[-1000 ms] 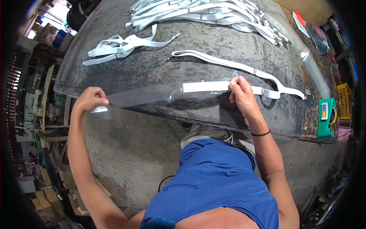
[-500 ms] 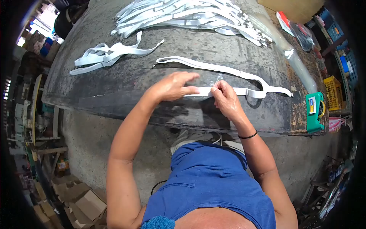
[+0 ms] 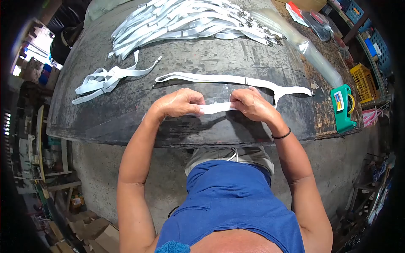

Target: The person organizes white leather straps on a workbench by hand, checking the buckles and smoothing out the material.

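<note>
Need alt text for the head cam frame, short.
Seen from above, a person's left hand and right hand pinch a white strap inside a clear plastic sleeve on a dark worktable. More straps are piled at the far edge, and a green tape dispenser sits to the right.

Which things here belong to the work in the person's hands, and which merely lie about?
In hand:
- folded white elastic strap, held by left hand and right hand
- clear plastic sleeve lying under it

Lying about:
- long white strap laid out flat
- heap of white straps
- green tape dispenser
- yellow plastic crate
</note>
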Motion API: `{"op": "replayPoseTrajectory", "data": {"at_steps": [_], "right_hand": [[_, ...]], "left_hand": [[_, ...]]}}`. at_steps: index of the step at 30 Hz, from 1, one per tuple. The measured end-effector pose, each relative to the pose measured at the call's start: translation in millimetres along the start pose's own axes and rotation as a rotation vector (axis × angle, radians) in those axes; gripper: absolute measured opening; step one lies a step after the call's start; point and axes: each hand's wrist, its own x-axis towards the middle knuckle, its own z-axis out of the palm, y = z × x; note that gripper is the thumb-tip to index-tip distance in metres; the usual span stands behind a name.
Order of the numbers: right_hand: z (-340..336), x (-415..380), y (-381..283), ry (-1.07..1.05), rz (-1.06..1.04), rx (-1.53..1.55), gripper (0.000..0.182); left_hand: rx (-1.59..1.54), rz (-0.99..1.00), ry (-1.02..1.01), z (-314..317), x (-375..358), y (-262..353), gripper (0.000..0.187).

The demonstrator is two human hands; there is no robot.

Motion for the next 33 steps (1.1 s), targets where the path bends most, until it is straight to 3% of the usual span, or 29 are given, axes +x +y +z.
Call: {"op": "replayPoseTrajectory", "data": {"at_steps": [2,6,12,14,19,24,27,33], "right_hand": [[-8,6,-7,-0.077,0.064,0.15,0.014],[-4,12,-12,-0.009,0.007,0.239,0.015],[-17,-6,-1,0.056,-0.016,-0.086,0.013],[-32,-13,11,-0.077,0.072,-0.121,0.011],[-25,-11,16,-0.061,0.069,0.03,0.011],[-41,-24,18,-0.064,0.039,-0.075,0.011],[-54,-30,22,-0.147,0.188,-0.015,0.013],[-47,-34,29,-0.101,0.172,0.092,0.014]], "left_hand": [[0.04,0.007,-0.001,3,3,-1,0.023],[0.033,-0.044,0.007,17,18,15,0.022],[0.035,0.05,0.053,24,35,1,0.022],[0.021,0.062,0.046,25,36,-1,0.022],[0.014,0.025,0.02,37,54,16,0.02],[0.03,0.064,0.019,40,62,16,0.02],[0.035,0.071,0.01,41,65,19,0.021],[0.014,0.099,-0.014,54,86,29,0.021]]}}
